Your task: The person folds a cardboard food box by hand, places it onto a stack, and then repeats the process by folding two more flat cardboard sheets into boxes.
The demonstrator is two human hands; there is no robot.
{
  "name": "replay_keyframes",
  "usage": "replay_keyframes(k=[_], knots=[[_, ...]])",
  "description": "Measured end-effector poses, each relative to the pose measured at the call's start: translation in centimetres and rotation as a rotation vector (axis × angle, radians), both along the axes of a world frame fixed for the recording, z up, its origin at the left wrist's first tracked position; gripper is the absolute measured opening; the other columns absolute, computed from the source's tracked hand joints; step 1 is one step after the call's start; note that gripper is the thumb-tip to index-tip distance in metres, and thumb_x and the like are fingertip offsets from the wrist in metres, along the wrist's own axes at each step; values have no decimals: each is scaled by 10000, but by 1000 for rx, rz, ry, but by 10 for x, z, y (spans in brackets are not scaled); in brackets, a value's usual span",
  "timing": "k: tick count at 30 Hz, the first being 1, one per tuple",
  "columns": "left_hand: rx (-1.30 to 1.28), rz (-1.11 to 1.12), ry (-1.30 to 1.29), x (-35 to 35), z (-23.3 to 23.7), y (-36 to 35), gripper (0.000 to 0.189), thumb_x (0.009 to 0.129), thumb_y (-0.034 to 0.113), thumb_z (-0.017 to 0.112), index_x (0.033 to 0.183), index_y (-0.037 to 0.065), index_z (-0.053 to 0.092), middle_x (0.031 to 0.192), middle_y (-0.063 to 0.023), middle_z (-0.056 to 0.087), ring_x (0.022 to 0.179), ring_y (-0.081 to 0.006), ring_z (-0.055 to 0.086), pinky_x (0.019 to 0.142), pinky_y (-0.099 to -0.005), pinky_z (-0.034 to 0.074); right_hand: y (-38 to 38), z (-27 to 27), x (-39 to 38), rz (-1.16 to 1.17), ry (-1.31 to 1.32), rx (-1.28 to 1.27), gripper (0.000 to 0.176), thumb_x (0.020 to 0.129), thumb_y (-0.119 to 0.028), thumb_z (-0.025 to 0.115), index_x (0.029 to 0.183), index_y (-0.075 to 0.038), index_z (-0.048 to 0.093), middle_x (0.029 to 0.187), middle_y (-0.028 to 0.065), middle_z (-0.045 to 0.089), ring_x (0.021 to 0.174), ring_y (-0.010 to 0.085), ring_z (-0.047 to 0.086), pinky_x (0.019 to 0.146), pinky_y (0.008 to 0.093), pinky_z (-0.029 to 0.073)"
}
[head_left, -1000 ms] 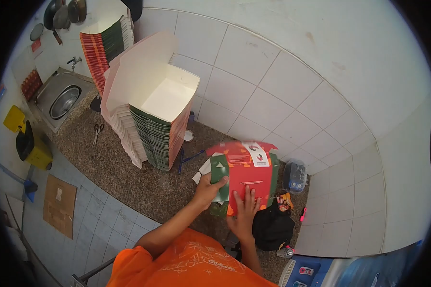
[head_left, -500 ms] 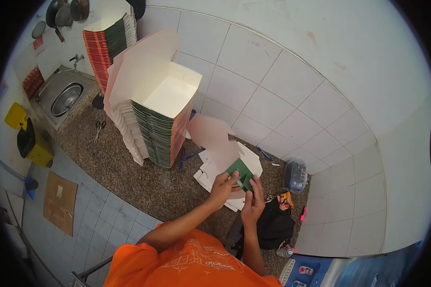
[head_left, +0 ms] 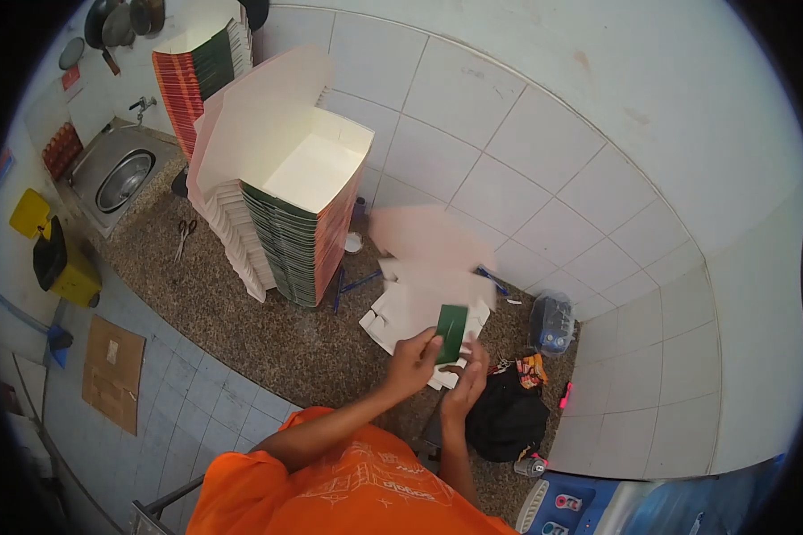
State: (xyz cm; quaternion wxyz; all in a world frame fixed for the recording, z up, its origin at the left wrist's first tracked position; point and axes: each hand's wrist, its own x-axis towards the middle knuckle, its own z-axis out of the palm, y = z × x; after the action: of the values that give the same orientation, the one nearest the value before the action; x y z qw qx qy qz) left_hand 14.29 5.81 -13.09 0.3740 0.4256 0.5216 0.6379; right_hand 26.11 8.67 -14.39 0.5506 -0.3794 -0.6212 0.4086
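Observation:
A carton with a green side panel [head_left: 452, 332] and a long pale flap is held up above the counter; the flap is smeared by motion. My left hand [head_left: 412, 364] is closed on the left edge of the green panel, its thumb lying on the front. My right hand [head_left: 464, 385] grips the carton's lower right side with curled fingers, partly hidden behind it. Beneath the carton lie white flat card pieces [head_left: 379, 328]. A tall stack of nested green-and-red cartons [head_left: 281, 245] stands to the left, white insides facing up.
A second carton stack [head_left: 180, 102] rises behind the first. On the granite counter [head_left: 303, 357] are scissors [head_left: 184, 239], blue pens [head_left: 361, 282], a clear plastic container [head_left: 551, 323] and a black bag [head_left: 507, 419]. A sink [head_left: 125, 181] is at far left; the tiled wall [head_left: 459, 116] is behind.
The carton has turned in my hands, so its green panel now faces me upright and flat. Its pale flap has swung right. My hands have shifted slightly.

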Motion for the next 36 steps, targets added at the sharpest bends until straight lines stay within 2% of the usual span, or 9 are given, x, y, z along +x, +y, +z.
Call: replay_keyframes(k=[5,9,12,15,19,26,30,33,36], knots=[[-206,-159,237,-38,-7,-49,200,1026,152,536,1092,18,668,748,-147,672,626,-162,637,592,-327,483,7,-12,25,-49,-265,144,437,1086,-289,484,1382,22,568,1266,155,598,1027,125,590,718,254,507],[-183,-179,188,-63,-12,-81,230,1005,137,552,1197,45,639,847,-161,700,725,-216,692,650,-346,516,-20,1,31,306,-208,-632,300,939,-159,733,1207,-26,708,1004,26,618,886,112,584,738,264,465],[-503,-287,190,-65,4,-92,383,984,71,554,1367,64,539,1083,-164,694,819,-204,706,704,-347,531,-21,22,24,716,-302,-465,280,870,-128,803,1130,-44,744,954,7,585,791,94,553,708,239,455],[-308,-324,311,-64,1,-90,475,979,69,551,1444,96,455,1078,-159,687,765,-189,697,678,-345,526,-20,30,14,350,-443,-340,278,858,-127,812,1123,-61,757,901,-8,535,792,88,515,682,251,442],[-294,-341,176,-68,40,-82,498,990,86,553,1468,97,413,1027,-143,673,704,-150,653,659,-321,509,-26,52,3,612,-401,-281,216,863,-180,805,1012,-30,758,938,33,522,843,115,522,710,288,452],[-148,-593,186,-114,15,-67,664,994,268,640,1546,67,331,1205,-184,639,931,-211,691,795,-293,546,-26,74,-3,375,-743,433,749,688,-414,910,1251,-55,570,1092,111,556,1020,267,593,881,373,479],[34,-777,-658,-170,-9,-82,882,892,410,783,1524,-38,360,1413,-202,559,1106,-241,678,903,-381,576,-2,14,41,294,-10,-271,641,964,-556,631,1296,-13,556,1225,179,574,1177,289,552,968,410,450],[55,-581,-335,-152,2,-87,706,930,340,758,1441,-56,472,1305,-210,626,1102,-222,688,856,-382,609,-5,3,37,142,51,-453,564,1086,-435,443,1380,40,519,1419,229,511,1323,279,508,1125,415,355],[-154,-495,-181,-145,4,-86,454,988,223,690,1336,-43,572,1169,-137,690,1011,-163,706,803,-325,613,6,23,31,176,-625,-130,482,1096,-357,428,1396,9,518,1334,259,552,1296,399,511,1127,442,338]])
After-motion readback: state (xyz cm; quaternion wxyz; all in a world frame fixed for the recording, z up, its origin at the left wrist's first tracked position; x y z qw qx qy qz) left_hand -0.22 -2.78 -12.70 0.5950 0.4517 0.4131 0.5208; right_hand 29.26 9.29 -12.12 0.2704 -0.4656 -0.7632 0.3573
